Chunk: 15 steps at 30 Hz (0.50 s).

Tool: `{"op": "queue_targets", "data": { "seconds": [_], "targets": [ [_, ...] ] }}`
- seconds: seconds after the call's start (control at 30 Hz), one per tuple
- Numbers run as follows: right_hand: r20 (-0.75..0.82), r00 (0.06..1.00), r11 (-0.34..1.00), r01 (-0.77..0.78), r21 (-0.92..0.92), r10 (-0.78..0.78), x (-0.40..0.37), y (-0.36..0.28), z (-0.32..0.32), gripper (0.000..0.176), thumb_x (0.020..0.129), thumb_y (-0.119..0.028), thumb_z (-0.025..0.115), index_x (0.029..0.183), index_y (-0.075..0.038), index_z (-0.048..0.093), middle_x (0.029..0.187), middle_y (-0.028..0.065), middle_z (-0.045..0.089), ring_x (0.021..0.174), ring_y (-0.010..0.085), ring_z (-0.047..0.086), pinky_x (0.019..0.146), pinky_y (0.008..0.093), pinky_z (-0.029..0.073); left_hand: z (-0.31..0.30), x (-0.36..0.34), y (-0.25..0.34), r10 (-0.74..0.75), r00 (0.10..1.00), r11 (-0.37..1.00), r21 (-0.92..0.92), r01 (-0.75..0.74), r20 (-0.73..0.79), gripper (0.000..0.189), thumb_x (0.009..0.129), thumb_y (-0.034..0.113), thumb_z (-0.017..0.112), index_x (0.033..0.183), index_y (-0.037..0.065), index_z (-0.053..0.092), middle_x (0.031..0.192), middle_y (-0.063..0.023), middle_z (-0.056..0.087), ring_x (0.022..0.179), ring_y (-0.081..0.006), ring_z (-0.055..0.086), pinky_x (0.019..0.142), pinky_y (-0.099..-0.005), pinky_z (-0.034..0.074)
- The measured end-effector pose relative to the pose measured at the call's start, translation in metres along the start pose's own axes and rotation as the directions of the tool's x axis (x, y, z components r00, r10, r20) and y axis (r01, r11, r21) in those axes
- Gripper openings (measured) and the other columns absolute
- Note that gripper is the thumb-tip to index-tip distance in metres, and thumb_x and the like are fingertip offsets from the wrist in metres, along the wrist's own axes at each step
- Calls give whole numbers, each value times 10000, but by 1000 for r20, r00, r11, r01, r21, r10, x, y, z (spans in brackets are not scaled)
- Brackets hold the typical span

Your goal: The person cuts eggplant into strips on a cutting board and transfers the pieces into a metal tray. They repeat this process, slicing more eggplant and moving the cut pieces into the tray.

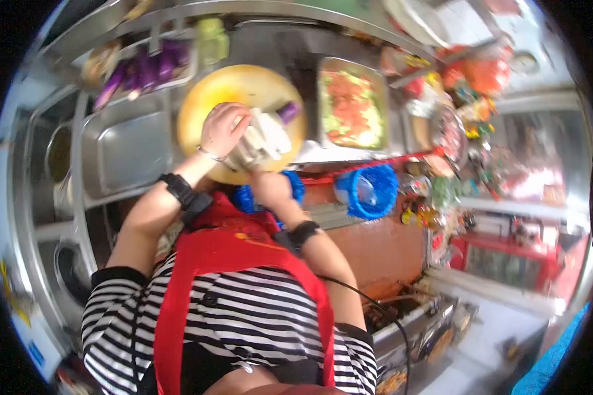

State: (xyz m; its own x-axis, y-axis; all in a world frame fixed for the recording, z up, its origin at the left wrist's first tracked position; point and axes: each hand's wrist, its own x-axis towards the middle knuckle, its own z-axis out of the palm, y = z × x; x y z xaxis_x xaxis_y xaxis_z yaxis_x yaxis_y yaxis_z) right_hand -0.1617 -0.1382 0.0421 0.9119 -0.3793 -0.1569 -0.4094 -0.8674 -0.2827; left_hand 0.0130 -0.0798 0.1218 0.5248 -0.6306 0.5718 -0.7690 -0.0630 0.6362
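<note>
A round yellow cutting board holds several long, pale cut pieces and a purple eggplant piece. My left hand is over the board with its fingers curled together at the left side of the pale pieces; what lies under the fingertips is hidden. Low at the board's front edge, my right hand is blurred and closed like a fist round a knife handle. The knife's grey blade is smeared and reaches toward the pale pieces, close to my left hand.
Whole purple eggplants lie in a tray at the upper left, above an empty metal pan. Right of the board stands a metal tray of red and green food. Blue-lined bins sit below the counter edge. A stove is lower right.
</note>
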Motion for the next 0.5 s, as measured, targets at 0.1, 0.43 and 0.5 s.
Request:
{"op": "queue_targets", "data": {
  "seconds": [0.1, 0.43, 0.5],
  "targets": [
    [-22, 995, 995, 101, 20, -101, -6, -10, 5, 220, 780, -232, 482, 675, -87, 611, 562, 112, 606, 463, 266, 599, 413, 403, 473, 48, 20, 15, 102, 786, 985, 49, -166, 610, 182, 731, 204, 627, 874, 91, 618, 934, -84, 609, 884, -274, 570, 777, -378, 454],
    [76, 997, 994, -34, 102, 26, -9, -15, 20, 233, 766, -243, 501, 744, -87, 674, 769, 112, 660, 704, 265, 649, 604, 374, 510, 167, -22, -41, -1, 504, 751, 334, -570, 864, 212, 733, 187, 564, 919, 91, 593, 915, -160, 599, 836, -275, 602, 748, -364, 480],
    [104, 994, 995, -35, 90, 25, -10, -16, 13, 228, 765, -239, 502, 753, -84, 670, 778, 112, 661, 708, 264, 648, 612, 372, 510, 175, -23, -52, 159, 520, 726, 258, -638, 839, 152, 769, 150, 493, 865, 127, 608, 806, -170, 634, 681, -265, 635, 599, -393, 503]
  ]
}}
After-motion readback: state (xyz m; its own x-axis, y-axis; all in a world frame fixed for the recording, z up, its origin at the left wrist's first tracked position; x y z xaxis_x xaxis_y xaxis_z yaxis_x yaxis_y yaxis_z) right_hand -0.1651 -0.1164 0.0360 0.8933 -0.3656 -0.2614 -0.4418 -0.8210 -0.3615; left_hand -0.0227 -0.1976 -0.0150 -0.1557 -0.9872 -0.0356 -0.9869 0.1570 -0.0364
